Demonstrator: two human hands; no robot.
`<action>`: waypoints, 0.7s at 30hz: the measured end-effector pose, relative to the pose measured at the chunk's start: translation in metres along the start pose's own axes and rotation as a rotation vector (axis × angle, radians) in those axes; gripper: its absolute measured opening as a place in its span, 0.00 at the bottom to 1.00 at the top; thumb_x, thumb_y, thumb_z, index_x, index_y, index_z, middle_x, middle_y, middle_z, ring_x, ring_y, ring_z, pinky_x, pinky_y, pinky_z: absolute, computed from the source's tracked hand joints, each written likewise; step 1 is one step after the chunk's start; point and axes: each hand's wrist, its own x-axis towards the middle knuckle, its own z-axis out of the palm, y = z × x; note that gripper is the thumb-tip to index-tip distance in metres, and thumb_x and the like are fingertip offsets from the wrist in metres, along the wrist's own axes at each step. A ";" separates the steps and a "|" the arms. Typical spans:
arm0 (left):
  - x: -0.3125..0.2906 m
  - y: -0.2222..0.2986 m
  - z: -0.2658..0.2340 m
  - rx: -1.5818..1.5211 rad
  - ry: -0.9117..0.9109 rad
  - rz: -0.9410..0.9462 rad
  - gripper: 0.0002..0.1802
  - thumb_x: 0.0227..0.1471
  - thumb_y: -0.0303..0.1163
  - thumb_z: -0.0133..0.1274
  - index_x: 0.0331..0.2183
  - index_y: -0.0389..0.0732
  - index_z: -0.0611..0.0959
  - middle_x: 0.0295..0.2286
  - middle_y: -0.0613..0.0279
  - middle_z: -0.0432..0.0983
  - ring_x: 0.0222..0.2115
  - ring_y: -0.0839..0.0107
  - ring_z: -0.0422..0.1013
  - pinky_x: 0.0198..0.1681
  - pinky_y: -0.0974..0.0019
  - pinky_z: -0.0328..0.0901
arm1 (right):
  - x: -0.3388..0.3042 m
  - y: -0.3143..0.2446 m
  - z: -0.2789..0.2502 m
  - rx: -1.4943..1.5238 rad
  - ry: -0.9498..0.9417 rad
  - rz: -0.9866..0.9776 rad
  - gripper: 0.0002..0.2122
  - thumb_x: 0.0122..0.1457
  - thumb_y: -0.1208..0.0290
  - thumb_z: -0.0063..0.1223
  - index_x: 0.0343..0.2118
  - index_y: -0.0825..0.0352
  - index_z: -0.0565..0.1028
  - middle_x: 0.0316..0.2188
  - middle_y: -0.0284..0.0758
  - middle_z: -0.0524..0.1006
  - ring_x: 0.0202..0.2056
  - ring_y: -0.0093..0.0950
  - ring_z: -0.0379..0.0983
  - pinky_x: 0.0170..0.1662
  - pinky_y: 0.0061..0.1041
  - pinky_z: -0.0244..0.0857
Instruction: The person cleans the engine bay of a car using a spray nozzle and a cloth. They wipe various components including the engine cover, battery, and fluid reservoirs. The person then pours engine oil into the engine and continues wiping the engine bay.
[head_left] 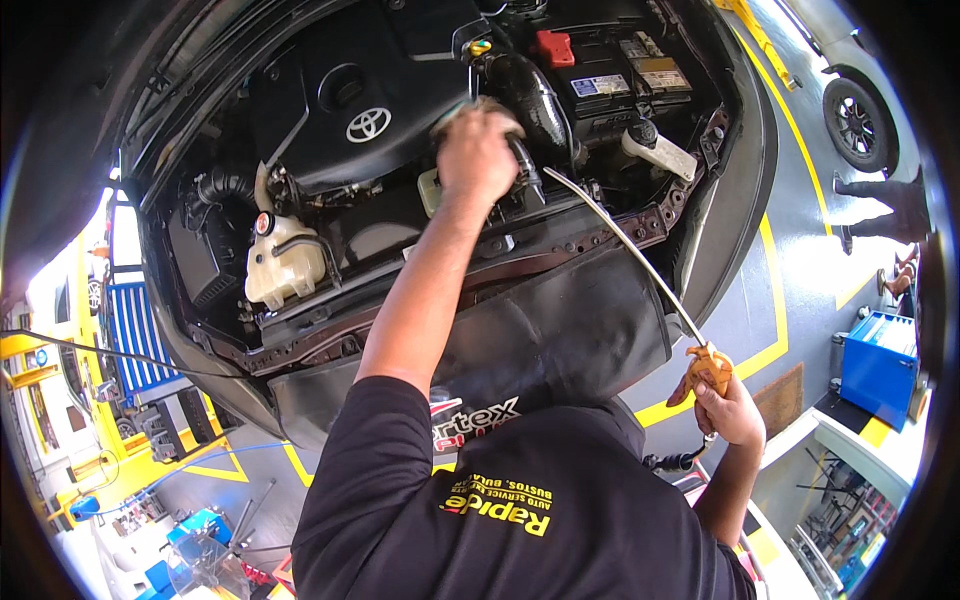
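Note:
My left hand [478, 150] reaches into an open engine bay. It is closed on a pale rag, mostly hidden under the fingers, and presses down beside a black intake hose [535, 95] and the black engine cover [350, 100]. My right hand [732, 410] grips an orange air blow gun [708, 368] outside the car's front. Its long thin metal nozzle [620, 240] runs up and left, and its tip ends close under my left hand. A black air hose [675, 462] hangs below the gun.
A battery [600, 70] with a red terminal cap sits at the far right of the bay, and a white coolant reservoir [283, 262] at the left. A blue tool cart [880, 360] stands on the right. Another person's legs [890, 205] and a car wheel [858, 122] are nearby.

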 end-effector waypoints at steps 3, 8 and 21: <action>-0.001 -0.010 0.012 0.147 0.033 -0.075 0.14 0.50 0.27 0.54 0.41 0.37 0.81 0.43 0.48 0.76 0.48 0.50 0.73 0.53 0.52 0.70 | -0.004 0.005 -0.004 0.033 0.024 -0.027 0.15 0.70 0.68 0.49 0.54 0.70 0.66 0.32 0.39 0.82 0.13 0.15 0.64 0.15 0.17 0.60; 0.006 -0.017 0.032 0.000 -0.003 0.319 0.11 0.55 0.32 0.50 0.39 0.38 0.81 0.43 0.49 0.81 0.48 0.54 0.75 0.55 0.54 0.67 | -0.004 0.010 -0.009 0.057 0.010 -0.024 0.17 0.70 0.66 0.51 0.55 0.70 0.65 0.33 0.40 0.82 0.13 0.16 0.63 0.15 0.17 0.59; -0.013 0.005 0.000 0.211 0.046 -0.163 0.16 0.53 0.33 0.51 0.44 0.40 0.82 0.45 0.47 0.79 0.46 0.56 0.78 0.48 0.48 0.71 | -0.001 0.011 -0.006 0.067 0.023 -0.086 0.18 0.71 0.70 0.47 0.59 0.71 0.63 0.35 0.43 0.82 0.13 0.15 0.63 0.16 0.16 0.60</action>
